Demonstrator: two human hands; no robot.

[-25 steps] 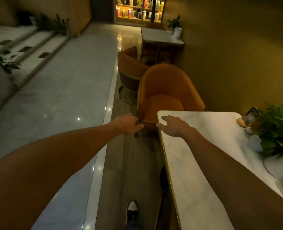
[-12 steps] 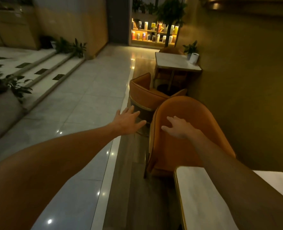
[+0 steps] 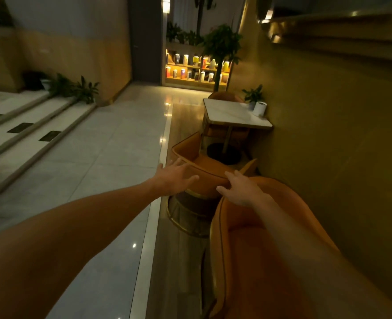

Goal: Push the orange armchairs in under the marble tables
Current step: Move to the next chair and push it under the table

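Two orange armchairs stand one behind the other along the right wall. The near armchair (image 3: 248, 245) fills the lower right under my right arm. The far armchair (image 3: 207, 168) has its back toward me and its seat facing a small marble table (image 3: 232, 115), with a gap between them. My left hand (image 3: 174, 178) hovers with fingers spread at the left end of that chair's back rim. My right hand (image 3: 241, 189) is spread over the rim further right. Neither hand grips anything. Another orange chair (image 3: 225, 96) sits behind the table.
A potted plant (image 3: 253, 95) and a white paper roll (image 3: 259, 108) stand on the table by the yellow wall (image 3: 328, 134). Pale tiled floor (image 3: 98, 157) and steps (image 3: 29, 125) with plants lie to the left. A lit shelf (image 3: 195, 70) and small tree (image 3: 221, 49) are beyond.
I have moved forward past the near marble table, which has left the view. Both hands have gone from the near armchair to the back of the far armchair.
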